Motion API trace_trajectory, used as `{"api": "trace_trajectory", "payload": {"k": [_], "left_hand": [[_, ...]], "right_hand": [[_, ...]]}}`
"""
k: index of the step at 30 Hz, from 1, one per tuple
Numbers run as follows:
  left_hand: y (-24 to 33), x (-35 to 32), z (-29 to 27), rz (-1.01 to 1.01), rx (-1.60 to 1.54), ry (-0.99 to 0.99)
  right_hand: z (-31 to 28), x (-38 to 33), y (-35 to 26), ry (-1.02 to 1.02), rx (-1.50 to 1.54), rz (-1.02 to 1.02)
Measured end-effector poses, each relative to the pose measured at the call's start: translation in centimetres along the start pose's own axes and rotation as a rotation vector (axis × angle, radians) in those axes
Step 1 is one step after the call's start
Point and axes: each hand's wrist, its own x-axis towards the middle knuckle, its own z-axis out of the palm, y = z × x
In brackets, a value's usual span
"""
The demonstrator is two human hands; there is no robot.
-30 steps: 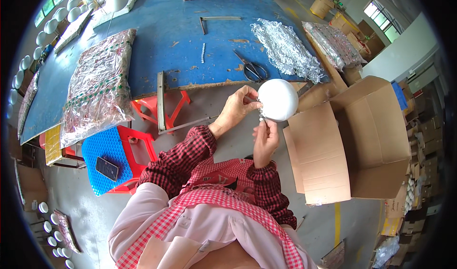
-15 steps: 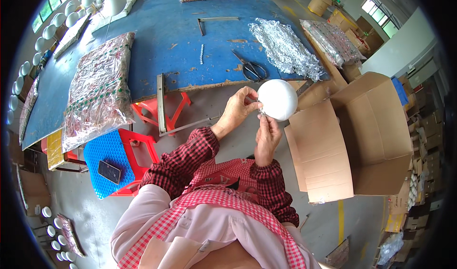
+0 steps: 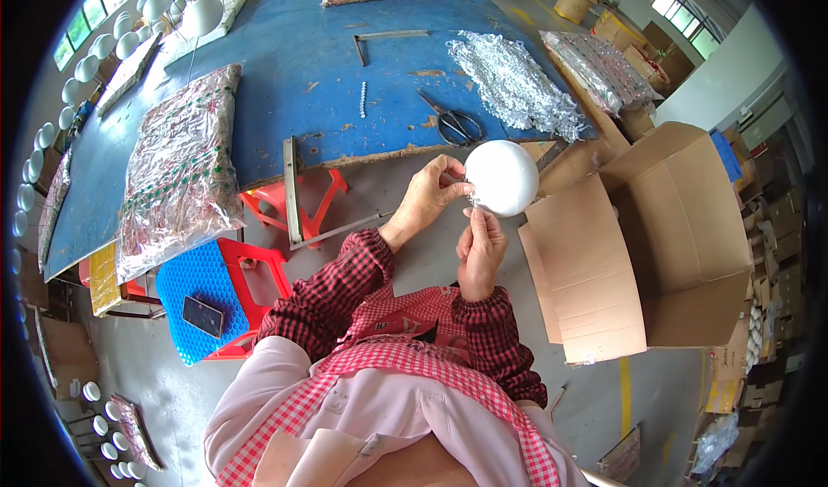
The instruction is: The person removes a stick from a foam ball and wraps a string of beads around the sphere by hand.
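Observation:
A smooth white ball point(image 3: 504, 178) is held up in front of me, just off the table's near edge. My left hand point(image 3: 427, 195) is closed at its left side, thumb and forefinger pinching where a short silvery bead strand point(image 3: 473, 199) meets the ball. Below the ball my right hand point(image 3: 482, 250) has its fingertips pinched together at the lower end of those beads. How the strand is fixed to the ball is hidden by the fingers.
On the blue table point(image 3: 302, 73) lie black scissors point(image 3: 457, 126), a heap of silvery bead strands point(image 3: 517, 83), a short bead strand point(image 3: 363, 99) and a plastic-wrapped bundle point(image 3: 183, 163). An open carton point(image 3: 595, 276) stands at right. A phone point(image 3: 203, 315) rests on a blue-topped stool point(image 3: 183, 280).
The view has shifted slightly. Both hands keep their pinch by the ball; the right fingertips have moved slightly and a little more of the beads shows between the hands.

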Motion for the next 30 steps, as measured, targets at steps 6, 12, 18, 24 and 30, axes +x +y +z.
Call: {"api": "trace_trajectory", "payload": {"k": [6,12,18,24,30], "left_hand": [[0.3,0.2,0.0,-0.008,0.080,-0.013],[0.0,0.6,-0.1,-0.045,0.140,-0.007],[-1.3,0.9,0.0,-0.057,0.085,0.025],[0.9,0.3,0.1,-0.104,0.126,0.076],[-0.1,0.3,-0.5,0.016,-0.083,-0.038]], "right_hand": [[-0.6,0.5,0.8,0.067,-0.199,-0.170],[-1.2,0.6,1.1,0.082,-0.221,-0.154],[-1.5,0.8,1.5,0.108,-0.315,-0.177],[-4.0,1.3,2.7,0.145,-0.547,-0.273],[-7.0,1.0,4.3,0.144,-0.706,-0.399]]}}
